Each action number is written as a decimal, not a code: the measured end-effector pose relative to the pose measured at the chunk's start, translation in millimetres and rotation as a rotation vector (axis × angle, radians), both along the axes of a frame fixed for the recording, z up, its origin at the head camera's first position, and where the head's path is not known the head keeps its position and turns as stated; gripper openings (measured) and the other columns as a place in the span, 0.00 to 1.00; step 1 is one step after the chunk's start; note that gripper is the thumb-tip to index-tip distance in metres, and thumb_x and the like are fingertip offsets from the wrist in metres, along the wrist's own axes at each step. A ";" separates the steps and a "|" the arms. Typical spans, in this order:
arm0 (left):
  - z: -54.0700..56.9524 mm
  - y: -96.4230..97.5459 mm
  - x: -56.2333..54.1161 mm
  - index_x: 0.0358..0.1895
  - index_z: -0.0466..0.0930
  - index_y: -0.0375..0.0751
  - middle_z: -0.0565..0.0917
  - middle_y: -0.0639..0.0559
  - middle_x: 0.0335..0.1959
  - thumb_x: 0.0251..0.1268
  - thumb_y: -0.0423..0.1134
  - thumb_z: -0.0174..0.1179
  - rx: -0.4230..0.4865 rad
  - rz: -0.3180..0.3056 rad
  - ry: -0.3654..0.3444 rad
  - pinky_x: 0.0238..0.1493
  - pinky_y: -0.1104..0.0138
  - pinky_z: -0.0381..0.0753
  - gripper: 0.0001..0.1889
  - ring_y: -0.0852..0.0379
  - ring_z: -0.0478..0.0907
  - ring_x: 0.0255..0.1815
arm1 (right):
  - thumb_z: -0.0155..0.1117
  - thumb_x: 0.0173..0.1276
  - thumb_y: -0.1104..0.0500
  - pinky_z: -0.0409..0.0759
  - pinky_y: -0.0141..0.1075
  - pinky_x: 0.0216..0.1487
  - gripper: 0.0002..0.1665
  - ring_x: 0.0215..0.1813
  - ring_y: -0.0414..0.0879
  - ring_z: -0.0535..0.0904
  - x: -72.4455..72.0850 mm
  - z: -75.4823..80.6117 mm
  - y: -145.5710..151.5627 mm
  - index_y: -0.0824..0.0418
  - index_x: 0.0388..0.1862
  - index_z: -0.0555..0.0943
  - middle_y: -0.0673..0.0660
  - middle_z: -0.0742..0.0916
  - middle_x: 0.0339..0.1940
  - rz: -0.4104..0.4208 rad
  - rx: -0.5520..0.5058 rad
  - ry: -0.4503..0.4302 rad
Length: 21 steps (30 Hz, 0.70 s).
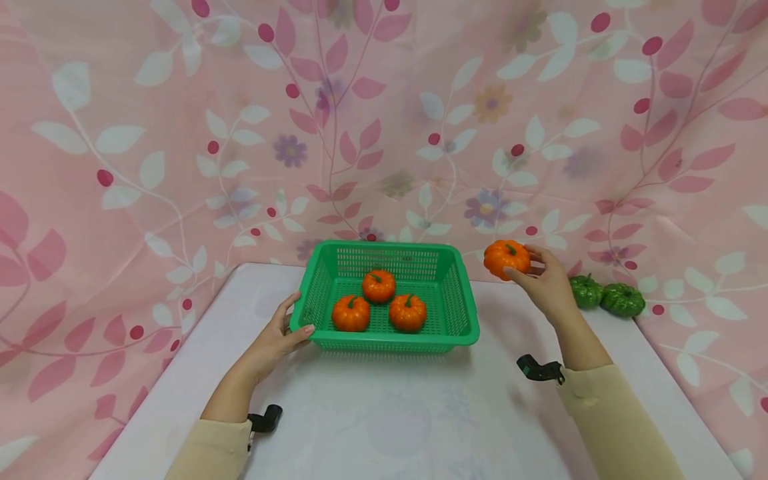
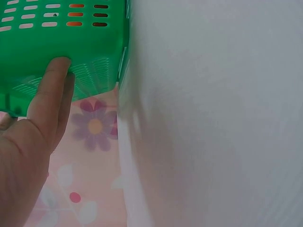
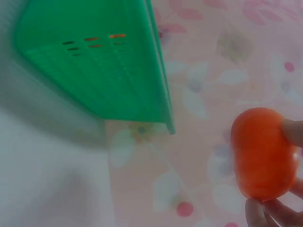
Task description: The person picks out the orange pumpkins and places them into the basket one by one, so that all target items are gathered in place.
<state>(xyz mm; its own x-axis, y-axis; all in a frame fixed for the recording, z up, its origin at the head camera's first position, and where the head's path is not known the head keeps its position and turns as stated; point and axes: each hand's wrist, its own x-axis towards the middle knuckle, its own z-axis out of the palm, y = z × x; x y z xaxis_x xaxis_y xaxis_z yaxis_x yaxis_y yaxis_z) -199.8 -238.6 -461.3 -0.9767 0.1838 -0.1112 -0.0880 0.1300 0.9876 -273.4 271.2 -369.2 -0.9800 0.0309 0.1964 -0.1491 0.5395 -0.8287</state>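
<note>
A green plastic basket (image 1: 387, 338) stands on the white table, holding three small orange pumpkins: one at the back (image 1: 379, 287), one front left (image 1: 351, 314), one front right (image 1: 408, 313). My left hand (image 1: 277, 345) grips its front left corner, thumb on the front rim and fingers along the left side. To the right of the basket, my right hand (image 1: 549, 283) holds another orange pumpkin (image 1: 503, 259) between thumb and fingers, raised above the table. In the right wrist view this pumpkin (image 3: 262, 153) hangs apart from the basket wall (image 3: 94, 85).
Two green pumpkins, one on the left (image 1: 586, 291) and one on the right (image 1: 623, 300), lie at the table's back right edge. A pink floral curtain (image 1: 390, 133) hangs behind the table (image 1: 384, 413). Each wrist carries a small black camera.
</note>
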 end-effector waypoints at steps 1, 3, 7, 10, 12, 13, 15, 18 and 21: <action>-0.2 0.0 0.0 0.82 0.35 0.61 0.50 0.35 0.78 0.73 0.37 0.61 0.000 0.003 -0.002 0.65 0.55 0.74 0.47 0.40 0.69 0.68 | 0.66 0.68 0.39 0.74 0.59 0.63 0.50 0.65 0.67 0.70 0.2 0.7 -1.0 0.60 0.80 0.58 0.70 0.67 0.73 0.006 -0.003 -0.004; -0.4 0.0 0.0 0.82 0.35 0.62 0.50 0.35 0.78 0.73 0.38 0.61 0.000 0.004 -0.002 0.65 0.54 0.74 0.47 0.40 0.69 0.68 | 0.67 0.68 0.39 0.74 0.59 0.63 0.51 0.65 0.67 0.70 0.3 2.4 -2.9 0.60 0.80 0.58 0.70 0.67 0.73 0.019 -0.005 -0.009; -0.4 0.1 -0.2 0.82 0.35 0.61 0.49 0.35 0.79 0.73 0.38 0.61 0.013 0.001 0.002 0.66 0.51 0.72 0.48 0.39 0.68 0.68 | 0.68 0.66 0.39 0.75 0.59 0.63 0.51 0.66 0.66 0.70 0.1 8.0 -7.0 0.58 0.80 0.58 0.68 0.67 0.74 0.036 0.000 -0.021; -0.2 -0.1 -0.4 0.82 0.34 0.61 0.49 0.34 0.79 0.72 0.40 0.62 0.018 -0.005 0.004 0.67 0.50 0.71 0.48 0.39 0.68 0.68 | 0.69 0.65 0.38 0.75 0.59 0.63 0.52 0.67 0.65 0.70 -0.6 12.4 -10.1 0.57 0.79 0.59 0.67 0.67 0.74 0.049 -0.003 -0.041; -0.2 -0.1 -0.4 0.82 0.35 0.62 0.49 0.34 0.79 0.72 0.40 0.63 0.018 -0.005 0.004 0.67 0.50 0.71 0.49 0.39 0.68 0.68 | 0.69 0.65 0.38 0.75 0.59 0.63 0.52 0.67 0.65 0.69 -0.7 15.1 -12.6 0.57 0.80 0.59 0.66 0.66 0.75 0.060 0.000 -0.056; -0.2 0.0 -0.4 0.82 0.35 0.62 0.49 0.35 0.79 0.71 0.41 0.63 0.017 -0.005 0.004 0.67 0.50 0.71 0.49 0.39 0.68 0.68 | 0.69 0.65 0.38 0.74 0.59 0.63 0.52 0.68 0.65 0.69 -0.9 16.2 -13.8 0.57 0.80 0.58 0.66 0.66 0.75 0.069 -0.001 -0.063; -0.5 0.1 -0.6 0.82 0.35 0.62 0.49 0.35 0.79 0.72 0.40 0.63 0.014 -0.006 0.005 0.67 0.50 0.71 0.49 0.39 0.68 0.68 | 0.69 0.66 0.39 0.74 0.60 0.63 0.52 0.68 0.65 0.68 -1.3 18.4 -16.7 0.58 0.80 0.58 0.66 0.65 0.75 0.084 0.003 -0.069; -1.1 0.2 -1.0 0.82 0.34 0.61 0.50 0.35 0.79 0.72 0.40 0.62 0.014 -0.006 0.008 0.66 0.51 0.72 0.49 0.39 0.69 0.68 | 0.69 0.66 0.39 0.73 0.60 0.64 0.52 0.69 0.65 0.68 -2.5 21.7 -22.6 0.57 0.80 0.58 0.66 0.65 0.75 0.108 0.017 -0.077; -1.8 0.1 -1.5 0.82 0.34 0.61 0.50 0.35 0.78 0.72 0.41 0.63 0.013 -0.008 0.009 0.66 0.52 0.72 0.49 0.39 0.69 0.68 | 0.69 0.66 0.40 0.73 0.61 0.64 0.51 0.69 0.65 0.67 -5.2 23.8 -28.8 0.56 0.80 0.58 0.66 0.66 0.75 0.135 0.023 -0.090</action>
<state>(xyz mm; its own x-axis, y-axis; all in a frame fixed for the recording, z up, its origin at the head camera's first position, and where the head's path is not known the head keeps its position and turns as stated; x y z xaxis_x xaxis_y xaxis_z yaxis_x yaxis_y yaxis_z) -201.2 -238.5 -463.1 -0.9761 0.1932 -0.0998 -0.0780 0.1174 0.9900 -278.5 242.5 -345.4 -0.9887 -0.1057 0.1065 -0.1469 0.5382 -0.8299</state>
